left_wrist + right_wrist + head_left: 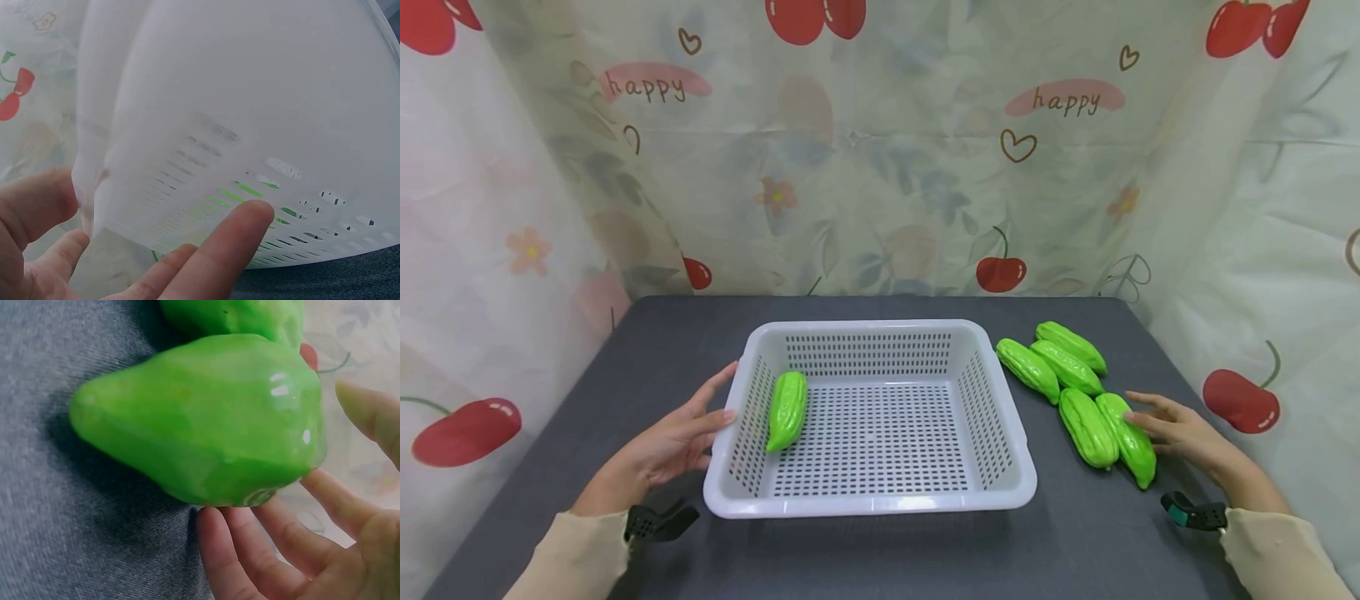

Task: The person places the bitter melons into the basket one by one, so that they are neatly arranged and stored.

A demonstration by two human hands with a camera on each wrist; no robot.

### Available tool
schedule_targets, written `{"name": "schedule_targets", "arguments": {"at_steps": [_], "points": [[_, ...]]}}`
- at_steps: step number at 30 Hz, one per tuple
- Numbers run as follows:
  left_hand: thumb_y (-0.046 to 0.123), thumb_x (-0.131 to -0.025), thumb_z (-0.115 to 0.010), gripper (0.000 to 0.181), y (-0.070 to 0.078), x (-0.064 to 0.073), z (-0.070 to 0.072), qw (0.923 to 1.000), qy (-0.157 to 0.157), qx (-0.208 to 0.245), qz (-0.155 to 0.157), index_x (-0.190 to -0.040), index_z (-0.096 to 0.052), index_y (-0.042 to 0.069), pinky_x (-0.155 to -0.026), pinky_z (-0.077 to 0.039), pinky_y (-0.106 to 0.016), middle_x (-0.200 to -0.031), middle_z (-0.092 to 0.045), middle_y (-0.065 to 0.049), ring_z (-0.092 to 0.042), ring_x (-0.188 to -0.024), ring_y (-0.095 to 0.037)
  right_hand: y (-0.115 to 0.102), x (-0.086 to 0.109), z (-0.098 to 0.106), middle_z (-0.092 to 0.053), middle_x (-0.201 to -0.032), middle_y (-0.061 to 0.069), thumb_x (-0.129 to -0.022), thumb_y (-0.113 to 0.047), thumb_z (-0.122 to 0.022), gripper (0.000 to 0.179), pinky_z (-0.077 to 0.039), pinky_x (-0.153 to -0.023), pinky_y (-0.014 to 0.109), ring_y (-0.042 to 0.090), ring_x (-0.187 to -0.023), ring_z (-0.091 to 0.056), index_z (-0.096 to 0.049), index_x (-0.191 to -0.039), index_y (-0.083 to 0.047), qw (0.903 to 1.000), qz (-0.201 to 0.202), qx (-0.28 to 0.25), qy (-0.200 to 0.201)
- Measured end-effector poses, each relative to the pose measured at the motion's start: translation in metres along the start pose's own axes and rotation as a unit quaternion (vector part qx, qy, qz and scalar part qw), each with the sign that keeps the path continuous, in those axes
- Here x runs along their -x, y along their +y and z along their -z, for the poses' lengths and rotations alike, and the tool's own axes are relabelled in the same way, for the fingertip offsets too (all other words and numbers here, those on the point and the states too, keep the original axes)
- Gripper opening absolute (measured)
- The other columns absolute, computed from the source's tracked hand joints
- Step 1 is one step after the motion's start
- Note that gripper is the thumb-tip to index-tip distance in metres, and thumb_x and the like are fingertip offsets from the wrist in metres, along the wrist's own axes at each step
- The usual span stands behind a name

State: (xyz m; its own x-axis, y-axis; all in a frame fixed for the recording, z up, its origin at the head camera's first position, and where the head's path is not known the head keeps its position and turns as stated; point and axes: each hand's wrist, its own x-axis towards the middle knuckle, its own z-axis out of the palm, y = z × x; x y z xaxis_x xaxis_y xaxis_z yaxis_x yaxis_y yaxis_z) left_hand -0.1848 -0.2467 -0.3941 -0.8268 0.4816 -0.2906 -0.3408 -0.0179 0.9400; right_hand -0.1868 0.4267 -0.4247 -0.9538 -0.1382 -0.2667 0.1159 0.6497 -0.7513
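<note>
A white perforated plastic basket sits in the middle of the table, with one green bitter melon lying inside at its left. My left hand is at the basket's left side, fingers spread and extended against the rim and outer wall. The left wrist view shows the fingers beside the slotted wall. On the right, my right hand reaches the nearest bitter melon. Its fingers lie along the underside in the right wrist view, the thumb apart from the melon.
Several more bitter melons lie grouped right of the basket on the dark table. A printed curtain hangs behind and on both sides. Each wrist wears a black strap.
</note>
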Motion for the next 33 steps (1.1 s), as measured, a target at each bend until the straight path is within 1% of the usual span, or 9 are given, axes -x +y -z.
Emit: {"name": "schedule_targets", "arguments": {"at_steps": [6, 12, 16, 20, 24, 28, 32, 33], "points": [[0.019, -0.101, -0.05, 0.08, 0.0004, 0.0001, -0.0011, 1.0, 0.008, -0.001, 0.002, -0.15, 0.005, 0.051, -0.09, -0.048, -0.062, -0.156, -0.017, -0.022, -0.059, -0.119, -0.033, 0.0005, -0.0006, 0.0012, -0.037, -0.141, 0.039, -0.1, -0.038, -0.049, 0.073, -0.052, -0.09, 0.053, 0.047, -0.124, -0.048, -0.018, -0.151, 0.004, 0.9997, -0.01, 0.013, -0.015], [0.019, -0.101, -0.05, 0.08, 0.0003, 0.0, -0.0008, 1.0, 0.006, 0.0, 0.002, -0.15, 0.005, 0.051, -0.09, -0.048, -0.062, -0.157, -0.016, -0.022, -0.059, -0.12, -0.033, -0.002, -0.0009, 0.002, -0.032, -0.142, 0.042, -0.099, -0.038, -0.052, 0.074, -0.053, -0.09, 0.053, 0.049, -0.125, -0.047, -0.019, -0.151, 0.004, 0.9991, -0.014, 0.029, -0.029], [0.019, -0.101, -0.051, 0.08, 0.0005, -0.0001, -0.0005, 1.0, 0.008, -0.003, 0.002, -0.15, 0.005, 0.05, -0.09, -0.048, -0.062, -0.155, -0.019, -0.022, -0.06, -0.119, -0.033, -0.004, -0.0012, 0.002, -0.032, -0.141, 0.043, -0.098, -0.038, -0.054, 0.076, -0.053, -0.09, 0.052, 0.05, -0.124, -0.048, -0.019, -0.151, 0.005, 0.9987, -0.018, 0.034, -0.033], [0.019, -0.101, -0.051, 0.081, 0.0007, -0.0005, -0.0006, 0.9999, 0.01, -0.008, 0.002, -0.151, 0.005, 0.047, -0.089, -0.049, -0.062, -0.153, -0.024, -0.023, -0.061, -0.117, -0.033, -0.0045, -0.0018, 0.0019, -0.032, -0.141, 0.044, -0.097, -0.038, -0.056, 0.077, -0.053, -0.089, 0.052, 0.05, -0.123, -0.049, -0.019, -0.15, 0.005, 0.9988, -0.019, 0.033, -0.032], [0.018, -0.101, -0.051, 0.081, 0.001, -0.0011, -0.001, 0.9999, 0.011, -0.004, 0.003, -0.152, 0.006, 0.046, -0.088, -0.049, -0.062, -0.153, -0.023, -0.024, -0.061, -0.116, -0.033, -0.0049, -0.002, 0.0016, -0.031, -0.141, 0.044, -0.097, -0.037, -0.057, 0.078, -0.054, -0.088, 0.052, 0.049, -0.122, -0.05, -0.02, -0.15, 0.006, 0.999, -0.023, 0.026, -0.029], [0.018, -0.101, -0.051, 0.081, 0.001, -0.0011, -0.0008, 0.9999, 0.01, -0.006, 0.004, -0.151, 0.005, 0.047, -0.088, -0.049, -0.062, -0.153, -0.024, -0.023, -0.062, -0.116, -0.032, -0.0056, -0.0014, 0.0028, -0.032, -0.14, 0.044, -0.096, -0.037, -0.058, 0.078, -0.055, -0.087, 0.051, 0.048, -0.121, -0.051, -0.021, -0.149, 0.006, 0.999, -0.027, 0.022, -0.026], [0.019, -0.101, -0.051, 0.08, 0.0008, -0.0007, 0.0002, 0.9999, 0.005, -0.01, 0.002, -0.151, 0.005, 0.047, -0.089, -0.049, -0.062, -0.151, -0.027, -0.021, -0.061, -0.117, -0.032, -0.0055, 0.0002, 0.0068, -0.033, -0.14, 0.044, -0.096, -0.037, -0.058, 0.077, -0.055, -0.086, 0.05, 0.046, -0.119, -0.053, -0.022, -0.149, 0.006, 0.9992, -0.025, 0.025, -0.018], [0.019, -0.101, -0.051, 0.08, 0.0008, -0.0006, 0.0003, 1.0, 0.004, -0.009, 0.002, -0.151, 0.005, 0.047, -0.089, -0.049, -0.062, -0.152, -0.026, -0.022, -0.061, -0.117, -0.032, -0.0055, 0.0008, 0.0084, -0.034, -0.139, 0.043, -0.097, -0.037, -0.058, 0.077, -0.055, -0.086, 0.05, 0.046, -0.119, -0.053, -0.022, -0.149, 0.006, 0.9993, -0.021, 0.027, -0.014]]}}
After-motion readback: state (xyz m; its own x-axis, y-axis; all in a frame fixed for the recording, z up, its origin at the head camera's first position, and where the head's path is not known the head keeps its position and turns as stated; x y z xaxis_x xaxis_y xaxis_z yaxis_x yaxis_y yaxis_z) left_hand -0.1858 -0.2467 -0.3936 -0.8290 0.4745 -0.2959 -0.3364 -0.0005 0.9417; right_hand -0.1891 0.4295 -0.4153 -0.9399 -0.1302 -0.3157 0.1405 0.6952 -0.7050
